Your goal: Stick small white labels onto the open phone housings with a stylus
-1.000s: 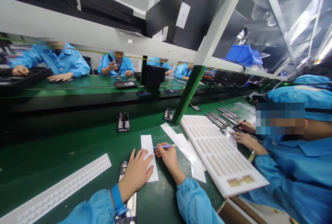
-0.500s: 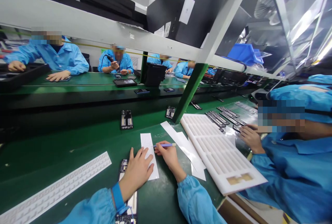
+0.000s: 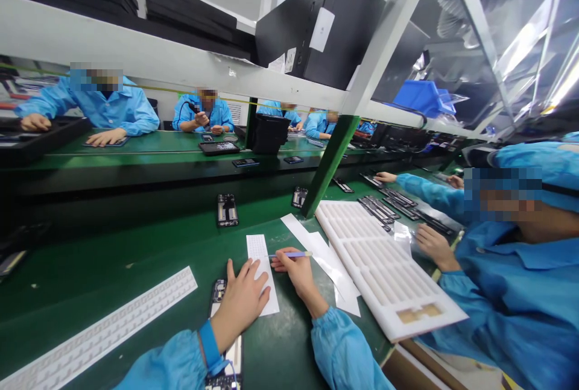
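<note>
My left hand lies with fingers spread on a narrow white sheet of small stickers, pressing it against the green bench. Under my left wrist and forearm is an opened phone body, partly hidden. My right hand pinches a slim purple pen-like tool. Its thin tip points left toward the edge of the sticker sheet; whether it touches cannot be made out. A blue band with a cord circles my left wrist.
A long white patterned sheet lies at left. White strips and a slotted white foam tray are at right. Opened phone bodies lie beyond my hands. A green post rises ahead. A co-worker sits at right.
My hands hold nearly the same pose over the sheet. The co-worker at right now stretches an arm toward the phone parts. Another phone part appears at far left; the view has shifted slightly.
</note>
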Tool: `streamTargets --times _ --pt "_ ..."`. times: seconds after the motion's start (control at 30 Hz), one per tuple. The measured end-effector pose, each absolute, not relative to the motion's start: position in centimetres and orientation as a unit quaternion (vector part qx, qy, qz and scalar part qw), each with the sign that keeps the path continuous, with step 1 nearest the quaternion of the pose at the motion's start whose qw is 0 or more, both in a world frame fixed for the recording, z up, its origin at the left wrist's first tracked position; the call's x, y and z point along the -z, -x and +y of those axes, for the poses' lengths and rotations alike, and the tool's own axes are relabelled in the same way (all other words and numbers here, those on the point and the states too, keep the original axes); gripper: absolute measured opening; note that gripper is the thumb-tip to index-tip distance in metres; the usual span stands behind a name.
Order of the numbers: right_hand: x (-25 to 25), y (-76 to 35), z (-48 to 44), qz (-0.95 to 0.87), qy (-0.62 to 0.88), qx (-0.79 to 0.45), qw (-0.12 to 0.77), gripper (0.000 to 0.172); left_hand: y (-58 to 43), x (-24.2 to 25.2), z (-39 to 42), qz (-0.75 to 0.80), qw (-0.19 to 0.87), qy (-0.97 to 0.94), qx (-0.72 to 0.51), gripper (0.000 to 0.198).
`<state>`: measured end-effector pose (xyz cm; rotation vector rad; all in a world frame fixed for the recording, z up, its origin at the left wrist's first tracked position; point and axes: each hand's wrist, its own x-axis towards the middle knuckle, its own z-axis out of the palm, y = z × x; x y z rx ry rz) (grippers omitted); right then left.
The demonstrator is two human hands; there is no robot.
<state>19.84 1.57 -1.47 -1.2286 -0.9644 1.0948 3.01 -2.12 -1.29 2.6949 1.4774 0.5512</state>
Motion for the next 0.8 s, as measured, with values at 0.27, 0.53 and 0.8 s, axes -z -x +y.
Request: streamTargets --times 0.27,0.53,0.8 --pt "0.9 -18.8 0.3 -0.408 0.517 -0.473 0.585 0.044 3.1 -1.0 -6.4 0.486 -0.002 -0.851 -0.198 0.044" --pt "0.8 -11.2 -4.1 -0.420 0.458 -0.610 0.491 0.046 10.8 2.4 -9.9 0.548 -0.030 -0.812 -0.199 0.049" --pt "1.4 -10.2 -4.0 -0.418 0.490 -0.590 0.487 0.049 9.8 2.5 -9.9 0.526 -0.035 -0.829 -0.186 0.052"
